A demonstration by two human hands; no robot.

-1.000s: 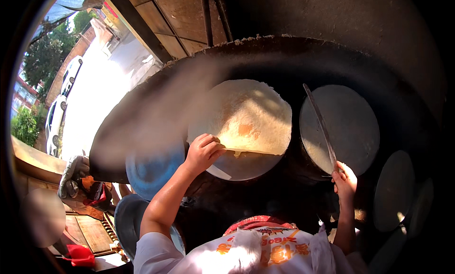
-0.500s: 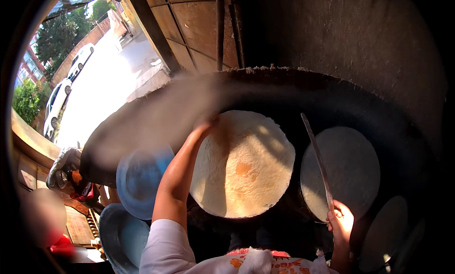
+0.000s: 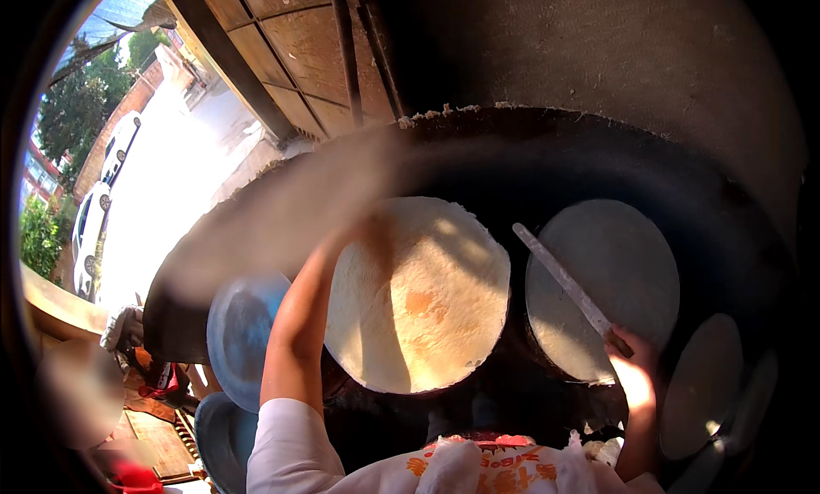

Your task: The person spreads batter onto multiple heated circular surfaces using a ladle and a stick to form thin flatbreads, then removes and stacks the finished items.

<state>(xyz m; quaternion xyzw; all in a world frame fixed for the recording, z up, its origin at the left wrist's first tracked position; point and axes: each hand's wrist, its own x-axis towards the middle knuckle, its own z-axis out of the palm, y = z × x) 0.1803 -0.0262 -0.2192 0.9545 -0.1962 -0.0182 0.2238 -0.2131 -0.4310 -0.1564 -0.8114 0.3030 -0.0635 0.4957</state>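
Note:
My right hand (image 3: 634, 357) is closed around the lower end of a long, narrow, flat spatula (image 3: 565, 280). Its blade slants up and left over a pale round sheet (image 3: 602, 246) in the shade; whether they touch I cannot tell. At the upper left edge of a large, round golden flatbread (image 3: 418, 298) is my left hand (image 3: 363, 228), its fingers lost in a brownish blur. The flatbread lies flat, partly sunlit, with a darker browned spot near its middle. My left arm's shadow crosses it.
A wide dark curved rim (image 3: 547, 122) surrounds the two rounds. Left of my arm are a blue round basin (image 3: 243, 340) and another blue-grey basin (image 3: 224, 438). More pale discs (image 3: 705, 387) stand at right. White cars (image 3: 90, 238) are parked outside.
My right hand has moved right and up, and the spatula now leans more to the left across the shaded round. My left hand stays by the flatbread's edge. The view has shifted slightly.

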